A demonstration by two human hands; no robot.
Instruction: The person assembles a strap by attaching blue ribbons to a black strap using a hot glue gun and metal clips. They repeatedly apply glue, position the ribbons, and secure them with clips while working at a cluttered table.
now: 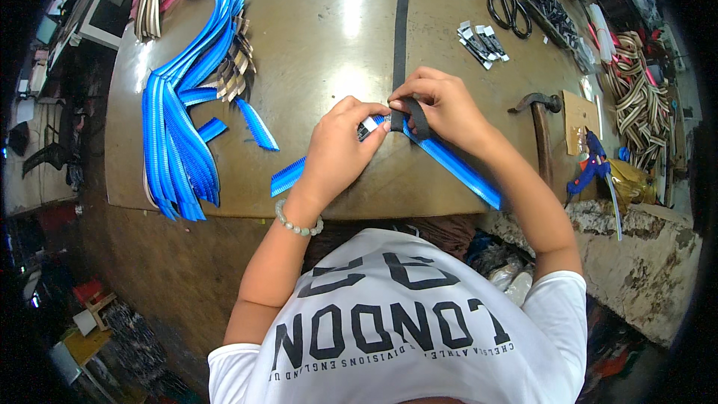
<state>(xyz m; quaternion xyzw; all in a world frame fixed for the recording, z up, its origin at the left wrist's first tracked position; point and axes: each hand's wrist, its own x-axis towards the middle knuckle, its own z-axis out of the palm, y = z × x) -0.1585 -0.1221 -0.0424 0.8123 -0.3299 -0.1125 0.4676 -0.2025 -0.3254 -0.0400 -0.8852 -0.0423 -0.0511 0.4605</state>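
Blk strap crosses blue strap near table front edge, bent into a loop at the crossing. L hand pinches blue strap + b/w tag, thumb & index closed; R hand pinches blk strap by the loop. Hands close together; can't tell if L thumb also presses blk. Risks, my guess: R pinch slackens -> loop springs open; L grip shifts -> tag slides or sits crooked; long blk tail lies loose, tug on it could skew the crossing. Further out: blue bundle on L; tag pile, scissors, hammer on R, hammer near R forearm, might get knocked if elbow swings wide.
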